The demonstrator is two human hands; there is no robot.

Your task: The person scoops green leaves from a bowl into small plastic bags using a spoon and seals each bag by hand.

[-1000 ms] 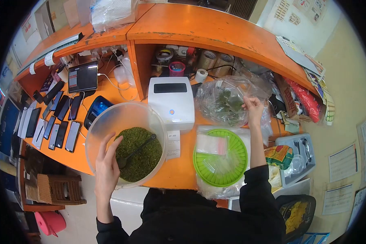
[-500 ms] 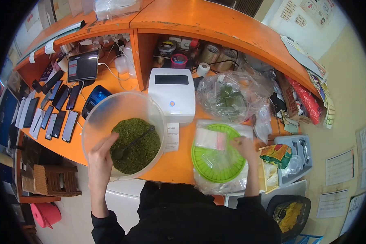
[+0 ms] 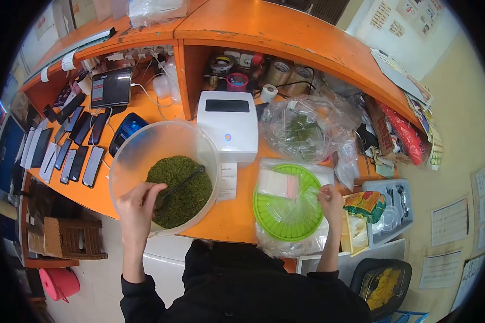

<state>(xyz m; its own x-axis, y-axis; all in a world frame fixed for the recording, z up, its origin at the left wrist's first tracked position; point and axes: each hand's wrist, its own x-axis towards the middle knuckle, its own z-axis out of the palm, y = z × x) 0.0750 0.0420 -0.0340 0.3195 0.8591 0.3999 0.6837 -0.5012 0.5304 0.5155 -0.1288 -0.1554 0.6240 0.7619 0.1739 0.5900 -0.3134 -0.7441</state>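
Observation:
My left hand [image 3: 134, 207] is over the near left rim of a large translucent bucket [image 3: 125, 156]. Its fingers are bent into a pinch; what they hold, if anything, does not show. Chopped dried green herb [image 3: 186, 202] fills the bottom of the bucket. A dark spoon [image 3: 191, 176] lies on the herb, its bowl end partly behind my left fingers. On the right, the closed fingers of my right hand [image 3: 330, 200] pinch the edge of a clear plastic bag [image 3: 296, 210]. That bag lies across a round green tray [image 3: 267, 215], beside a stack of small bags [image 3: 277, 184].
A white label printer [image 3: 227, 129] stands between bucket and tray, with a printed paper strip [image 3: 227, 183] before it. Behind the tray sits a big clear bag with green leaves [image 3: 302, 129]. Several phones [image 3: 93, 167] lie at left. A grey bin [image 3: 390, 199] is at right.
My left hand has bent its fingers inward over the spoon's bowl end. My right hand has shifted slightly right and drawn the edge of the clear bag up towards itself.

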